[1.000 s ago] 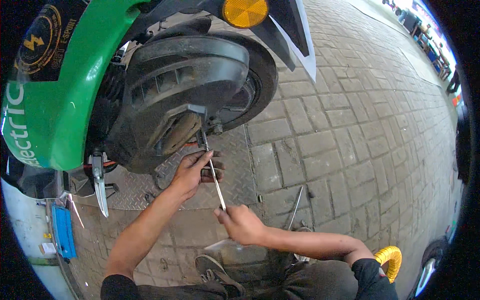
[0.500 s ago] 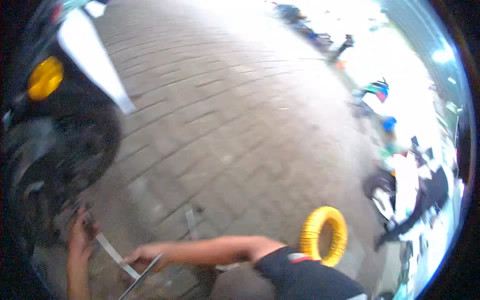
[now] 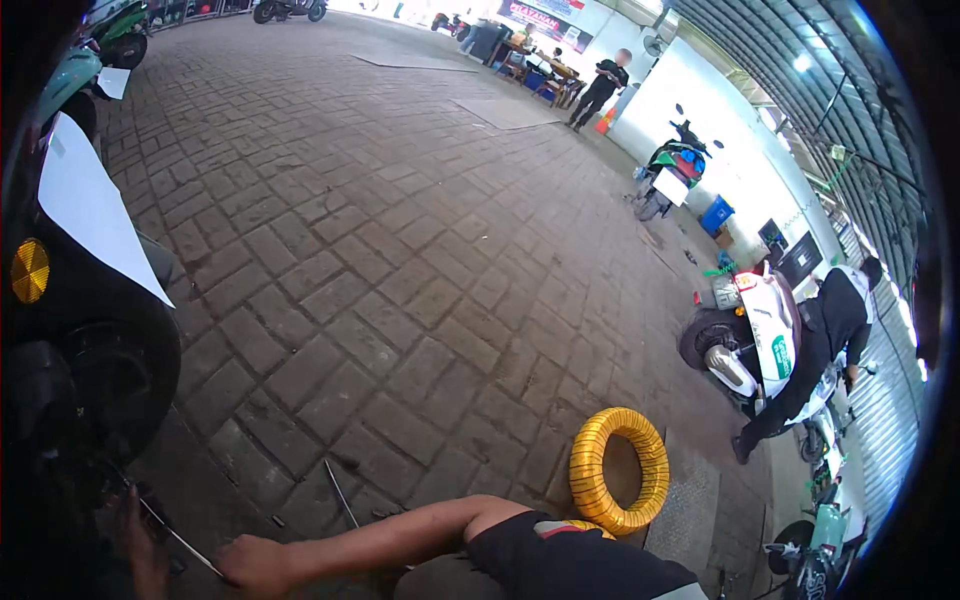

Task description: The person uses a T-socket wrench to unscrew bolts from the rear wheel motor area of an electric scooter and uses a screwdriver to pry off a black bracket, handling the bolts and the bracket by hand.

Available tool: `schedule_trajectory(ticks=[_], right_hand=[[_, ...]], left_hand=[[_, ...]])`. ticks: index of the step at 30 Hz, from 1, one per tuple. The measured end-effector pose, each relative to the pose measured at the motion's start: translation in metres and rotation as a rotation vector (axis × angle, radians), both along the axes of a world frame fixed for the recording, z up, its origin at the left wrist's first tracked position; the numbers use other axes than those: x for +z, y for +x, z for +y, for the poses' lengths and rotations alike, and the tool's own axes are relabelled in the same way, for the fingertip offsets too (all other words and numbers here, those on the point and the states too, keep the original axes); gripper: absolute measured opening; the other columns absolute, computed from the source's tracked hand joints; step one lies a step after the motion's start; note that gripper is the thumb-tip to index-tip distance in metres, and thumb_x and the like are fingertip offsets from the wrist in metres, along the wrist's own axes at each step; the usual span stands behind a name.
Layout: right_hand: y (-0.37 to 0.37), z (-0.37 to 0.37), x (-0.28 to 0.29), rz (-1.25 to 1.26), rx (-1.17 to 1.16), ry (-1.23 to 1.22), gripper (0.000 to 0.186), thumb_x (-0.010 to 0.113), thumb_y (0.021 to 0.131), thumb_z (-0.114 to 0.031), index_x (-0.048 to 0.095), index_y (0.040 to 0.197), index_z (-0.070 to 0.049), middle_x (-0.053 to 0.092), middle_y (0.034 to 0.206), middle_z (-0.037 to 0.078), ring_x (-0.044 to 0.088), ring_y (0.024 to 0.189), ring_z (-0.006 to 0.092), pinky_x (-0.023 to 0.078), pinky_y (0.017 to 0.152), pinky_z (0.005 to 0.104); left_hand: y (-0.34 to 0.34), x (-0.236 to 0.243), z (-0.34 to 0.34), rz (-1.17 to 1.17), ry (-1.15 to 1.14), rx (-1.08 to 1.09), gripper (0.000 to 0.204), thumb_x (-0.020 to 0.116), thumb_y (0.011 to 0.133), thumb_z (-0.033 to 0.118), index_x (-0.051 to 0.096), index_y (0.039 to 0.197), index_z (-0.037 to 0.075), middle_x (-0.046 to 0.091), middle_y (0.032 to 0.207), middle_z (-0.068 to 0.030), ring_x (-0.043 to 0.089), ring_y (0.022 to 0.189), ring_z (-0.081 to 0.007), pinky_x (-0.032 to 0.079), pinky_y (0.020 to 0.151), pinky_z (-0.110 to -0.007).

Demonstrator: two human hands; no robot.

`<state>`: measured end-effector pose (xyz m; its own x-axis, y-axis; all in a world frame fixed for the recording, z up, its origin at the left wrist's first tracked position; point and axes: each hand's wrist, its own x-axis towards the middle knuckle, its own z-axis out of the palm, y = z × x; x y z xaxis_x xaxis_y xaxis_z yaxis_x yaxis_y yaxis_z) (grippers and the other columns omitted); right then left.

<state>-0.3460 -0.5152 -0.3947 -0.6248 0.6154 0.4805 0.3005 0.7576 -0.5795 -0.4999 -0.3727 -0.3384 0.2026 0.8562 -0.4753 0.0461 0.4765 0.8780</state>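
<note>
At the lower left, my right hand (image 3: 258, 566) is closed round the near end of a long, slim metal tool (image 3: 180, 538). Its far end reaches into the dark area by the wheel of a parked motorbike, where I cannot make out what it meets. Beside that far end is my left hand (image 3: 146, 548), its fingers lost in shadow. The motorbike's black wheel (image 3: 150, 385) stands just beyond both hands, under a white panel (image 3: 95, 205) and a round amber reflector (image 3: 30, 270).
A yellow-wrapped tyre (image 3: 590, 480) lies on the brick paving (image 3: 440, 300) right of my arm. Nearer is a thin metal rod (image 3: 341, 492). At right, a person in black (image 3: 825, 320) leans over a white scooter (image 3: 765, 330); another person (image 3: 600, 88) stands far back.
The view has swung and sharpened, with the motorbike shifting left. Both hands sit lower in the picture. A second metal rod seen by my right hand earlier no longer shows there.
</note>
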Motion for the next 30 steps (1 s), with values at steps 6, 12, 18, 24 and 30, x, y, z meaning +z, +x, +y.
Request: schedule_trajectory(ticks=[6, 12, 18, 24, 30], right_hand=[[0.001, -0.02, 0.036, -0.503, -0.073, -0.33, 0.028, 0.06, 0.093, -0.026, 0.065, 0.107, -0.002, 0.066, 0.094, 0.018, 0.064, 0.085, 0.0305, 0.053, 0.072, 0.0439], [0.057, 0.0, 0.144, -0.487, 0.193, -0.911, 0.047, 0.062, 0.095, -0.032, 0.059, 0.13, -0.002, 0.067, 0.113, 0.018, 0.064, 0.102, 0.0291, 0.052, 0.086, 0.0458], [0.016, -0.027, 0.046, 0.767, 0.133, -1.405, 0.047, 0.057, 0.097, -0.033, 0.057, 0.131, -0.002, 0.066, 0.108, 0.017, 0.065, 0.092, 0.0308, 0.05, 0.084, 0.048], [-0.02, -0.047, 0.056, 0.485, -0.148, -0.951, 0.042, 0.049, 0.101, -0.032, 0.059, 0.119, 0.004, 0.065, 0.077, 0.017, 0.066, 0.074, 0.0317, 0.051, 0.067, 0.0452], [-0.013, -0.043, 0.066, -0.384, -0.449, -0.486, 0.061, 0.05, 0.099, -0.04, 0.05, 0.13, 0.013, 0.068, 0.087, 0.02, 0.067, 0.078, 0.0327, 0.052, 0.066, 0.0434]], left_hand=[[0.003, 0.01, -0.011, 0.064, 0.045, 0.061, 0.028, 0.056, 0.099, 0.036, 0.063, 0.11, 0.011, 0.06, 0.078, 0.0004, 0.057, 0.063, -0.0108, 0.047, 0.054, -0.029], [-0.022, -0.006, 0.004, -0.029, 0.008, -0.102, 0.034, 0.06, 0.097, 0.038, 0.063, 0.116, 0.01, 0.062, 0.091, -0.002, 0.059, 0.076, -0.0157, 0.05, 0.066, -0.032], [-0.02, -0.014, 0.008, -0.087, 0.028, 0.037, 0.027, 0.061, 0.096, 0.034, 0.063, 0.111, 0.011, 0.06, 0.085, 0.0008, 0.056, 0.068, -0.0102, 0.045, 0.057, -0.028], [-0.007, 0.003, -0.006, -0.075, 0.013, 0.052, 0.03, 0.06, 0.097, 0.036, 0.062, 0.113, 0.011, 0.06, 0.081, 0.0009, 0.057, 0.067, -0.0107, 0.048, 0.057, -0.029], [-0.006, 0.01, -0.004, -0.016, 0.001, -0.093, 0.036, 0.06, 0.097, 0.04, 0.06, 0.12, 0.013, 0.063, 0.092, -0.0027, 0.06, 0.083, -0.0141, 0.051, 0.068, -0.033]])
